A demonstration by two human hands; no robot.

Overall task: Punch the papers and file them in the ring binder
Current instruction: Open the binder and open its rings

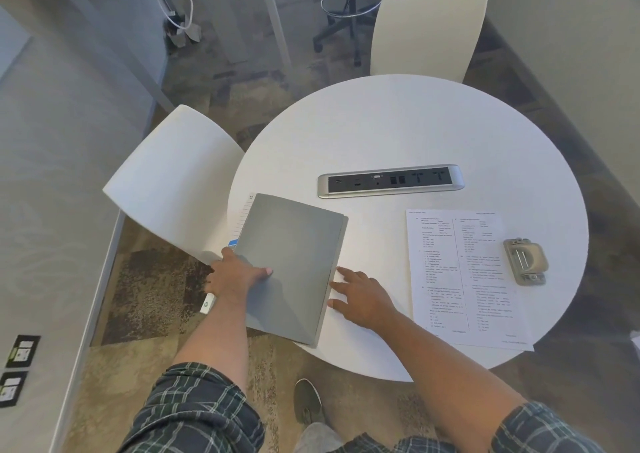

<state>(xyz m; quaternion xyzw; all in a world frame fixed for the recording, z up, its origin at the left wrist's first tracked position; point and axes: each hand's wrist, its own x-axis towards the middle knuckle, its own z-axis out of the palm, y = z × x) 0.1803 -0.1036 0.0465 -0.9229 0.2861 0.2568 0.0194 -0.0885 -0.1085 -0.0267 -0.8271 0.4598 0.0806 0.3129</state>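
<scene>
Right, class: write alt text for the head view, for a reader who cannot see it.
A person's left hand grips the left edge of a closed grey ring binder on a round white table, while the right hand rests open beside it. To the right lie printed white papers and a beige metal hole punch.

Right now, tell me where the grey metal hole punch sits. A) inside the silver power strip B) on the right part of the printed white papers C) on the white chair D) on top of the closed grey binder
B: the grey metal hole punch rests on the right part of the printed white papers, apart from the closed grey binder.
</scene>
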